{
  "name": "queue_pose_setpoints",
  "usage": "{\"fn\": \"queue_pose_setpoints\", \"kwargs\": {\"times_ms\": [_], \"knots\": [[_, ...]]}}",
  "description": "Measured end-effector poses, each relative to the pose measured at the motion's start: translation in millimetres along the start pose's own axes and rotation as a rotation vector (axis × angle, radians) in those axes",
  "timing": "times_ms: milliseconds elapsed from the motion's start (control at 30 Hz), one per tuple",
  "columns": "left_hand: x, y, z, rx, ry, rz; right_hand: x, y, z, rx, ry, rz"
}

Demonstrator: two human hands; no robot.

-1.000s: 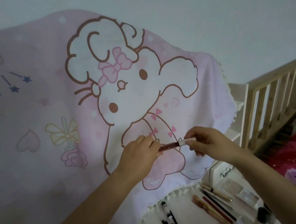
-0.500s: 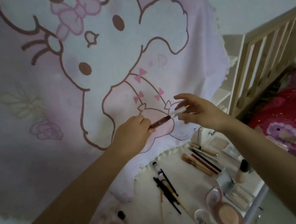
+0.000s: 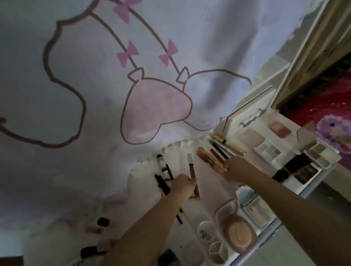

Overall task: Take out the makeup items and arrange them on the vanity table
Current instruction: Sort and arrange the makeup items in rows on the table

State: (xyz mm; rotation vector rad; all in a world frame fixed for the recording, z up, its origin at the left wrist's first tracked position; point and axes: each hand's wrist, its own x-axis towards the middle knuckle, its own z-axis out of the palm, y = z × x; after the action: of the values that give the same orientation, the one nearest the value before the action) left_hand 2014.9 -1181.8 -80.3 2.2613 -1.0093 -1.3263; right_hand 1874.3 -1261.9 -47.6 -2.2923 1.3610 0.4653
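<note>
Dim room, soft low light; frame blurred by motion. A large pale pink blanket [image 3: 162, 48] with a cartoon figure outlined in brown and small pink bows hangs across most of the view, its fringed lower edge draped onto the white surface [image 3: 206, 177]. At right, a light wooden slatted bed rail [image 3: 320, 39]. Beyond it, red bedding [image 3: 326, 105] with a purple flower print. A dark patch sits at lower left; cannot identify.

Lip gloss tube [image 3: 192, 175] between pencils [image 3: 164, 180] left, brushes [image 3: 212, 158] right
</note>
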Motion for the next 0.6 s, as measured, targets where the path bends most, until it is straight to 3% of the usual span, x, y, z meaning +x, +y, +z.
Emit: {"fn": "queue_pose_setpoints", "kwargs": {"times_ms": [167, 267, 433, 600], "knots": [[28, 5, 36, -0.028, 0.062, -0.078, 32, 14, 16, -0.104, -0.065, -0.094], [36, 10, 49, -0.067, 0.091, -0.105, 48, 22, 24, -0.114, -0.068, -0.052], [39, 16, 56, -0.160, 0.028, -0.112, 60, 32, 27, -0.151, -0.017, -0.090], [21, -1, 33, 0.171, 0.134, 0.107, 61, 24, 21, -0.181, 0.039, -0.098]]}}
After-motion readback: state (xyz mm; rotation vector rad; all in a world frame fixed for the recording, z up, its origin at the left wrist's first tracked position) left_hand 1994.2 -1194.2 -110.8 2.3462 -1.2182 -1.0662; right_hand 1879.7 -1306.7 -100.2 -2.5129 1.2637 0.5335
